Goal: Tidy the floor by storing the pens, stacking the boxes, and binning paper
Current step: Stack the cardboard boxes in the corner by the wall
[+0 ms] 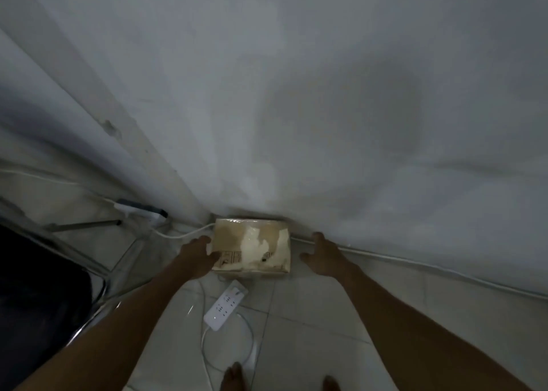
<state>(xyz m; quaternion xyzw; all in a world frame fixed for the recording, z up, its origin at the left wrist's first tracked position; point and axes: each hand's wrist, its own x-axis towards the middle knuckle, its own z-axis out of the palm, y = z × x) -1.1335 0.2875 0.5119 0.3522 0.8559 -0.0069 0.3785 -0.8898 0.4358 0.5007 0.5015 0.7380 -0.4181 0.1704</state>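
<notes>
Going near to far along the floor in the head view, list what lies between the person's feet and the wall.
Bare toes → coiled white cable → white power strip → taped cardboard box, flanked by left hand and right hand → wall.

cardboard box [252,247] tape-glossy; floor [326,316] glossy tile.

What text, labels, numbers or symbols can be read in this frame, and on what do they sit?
No text here is legible.
Cardboard box, near face: a row of small printed handling-symbol squares and a dark mark, too blurred to read.
Cardboard box, top: a torn pale label or tape patch, no characters discernible.
Power strip: only socket holes show, no readable marking.
Wall and floor tiles: no writing visible.
</notes>
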